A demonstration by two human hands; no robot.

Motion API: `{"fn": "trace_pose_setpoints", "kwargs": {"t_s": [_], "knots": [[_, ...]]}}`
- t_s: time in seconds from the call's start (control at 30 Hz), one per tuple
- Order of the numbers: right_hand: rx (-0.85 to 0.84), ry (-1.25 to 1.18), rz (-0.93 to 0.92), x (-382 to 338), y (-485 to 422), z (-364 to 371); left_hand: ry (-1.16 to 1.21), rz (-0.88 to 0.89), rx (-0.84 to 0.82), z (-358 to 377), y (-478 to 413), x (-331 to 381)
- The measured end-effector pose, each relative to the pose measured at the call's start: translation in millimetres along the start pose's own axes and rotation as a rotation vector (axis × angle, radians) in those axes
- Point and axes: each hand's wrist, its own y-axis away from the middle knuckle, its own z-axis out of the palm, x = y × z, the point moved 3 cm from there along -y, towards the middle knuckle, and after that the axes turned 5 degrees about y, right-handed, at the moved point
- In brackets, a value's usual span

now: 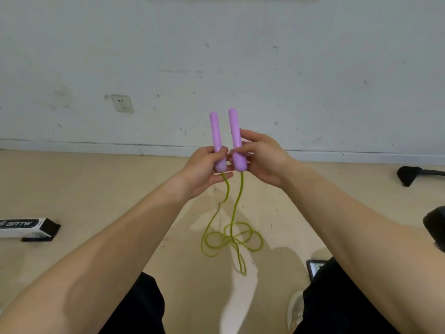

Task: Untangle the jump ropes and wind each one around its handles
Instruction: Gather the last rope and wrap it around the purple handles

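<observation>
Two pink jump-rope handles stand upright side by side in front of me. My left hand [204,168] grips the lower part of the left handle [215,131]. My right hand [261,156] grips the right handle [234,128] near its middle. A yellow-green rope [232,235] hangs from the bottom of both handles and lies in loose, crossing loops on the beige floor between my knees. Only this one rope is in view.
A white wall with a socket [122,103] faces me. A white and black box [26,229] lies on the floor at the left. A black chair base [414,174] is at the right, and a phone [315,268] lies by my right leg.
</observation>
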Motion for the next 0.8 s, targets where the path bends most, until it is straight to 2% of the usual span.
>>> {"fn": "trace_pose_setpoints", "kwargs": {"t_s": [0.13,0.27,0.4,0.5,0.63,0.7,0.73,0.8], "knots": [[0.072,0.011,-0.045,29,-6,0,0.069,-0.01,-0.058,-1,1,-21],[0.25,-0.053,-0.03,65,-16,-7,0.035,-0.051,-0.069,-5,-5,-40],[0.361,0.07,-0.024,83,-29,-3,0.102,-0.087,0.007,-6,-16,-55],[0.342,0.127,-0.02,86,-40,-5,0.107,-0.086,0.015,-10,-26,-56],[0.322,0.263,-0.111,80,-46,-12,0.137,-0.076,0.019,-16,-36,-52],[0.369,0.171,-0.041,84,-47,-16,0.179,-0.07,0.048,-21,-37,-49],[0.337,0.113,0.032,89,-48,-16,0.22,-0.063,0.055,-22,-37,-47],[0.139,0.067,0.179,98,-48,-11,0.311,-0.042,0.042,-22,-38,-43]]}}
